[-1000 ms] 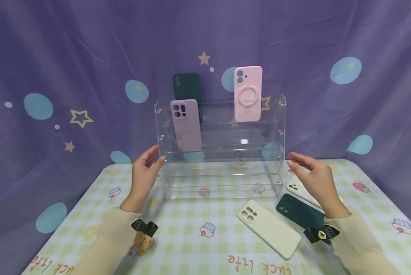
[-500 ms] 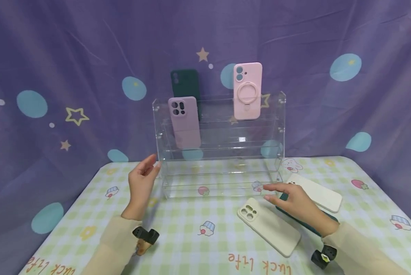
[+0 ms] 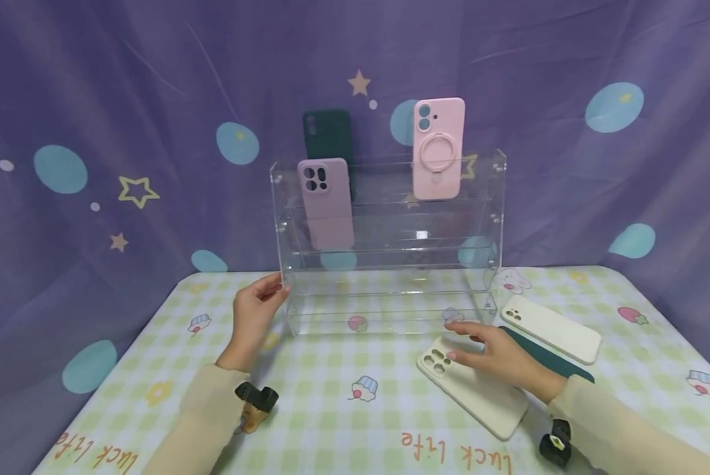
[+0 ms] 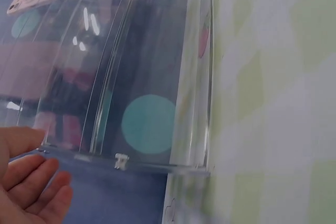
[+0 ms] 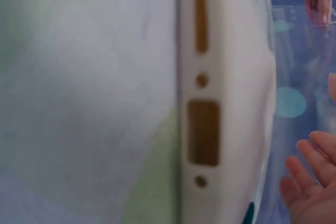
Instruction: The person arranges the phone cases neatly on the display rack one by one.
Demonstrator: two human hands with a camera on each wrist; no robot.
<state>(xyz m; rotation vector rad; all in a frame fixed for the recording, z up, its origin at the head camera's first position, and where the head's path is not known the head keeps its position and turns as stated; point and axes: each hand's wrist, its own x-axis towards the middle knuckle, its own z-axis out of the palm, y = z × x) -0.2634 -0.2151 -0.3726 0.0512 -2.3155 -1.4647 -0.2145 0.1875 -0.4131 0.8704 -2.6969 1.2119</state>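
Diagonally on the table (image 3: 307, 396), the cream phone case (image 3: 480, 402) lies before the clear stand (image 3: 390, 323), cutouts pointing far-left, plain end near-right, beneath the right hand (image 3: 497, 357), fingers loosely parted, while the left hand (image 3: 255, 320) rests ungripping beside the stand.

Left fingers (image 3: 268, 283) loosely bent; right fingers (image 3: 469, 328) extended.

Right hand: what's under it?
A cream phone case and a dark green phone case show partly beneath the right hand. It covers the cream case's upper right edge and much of the green one.
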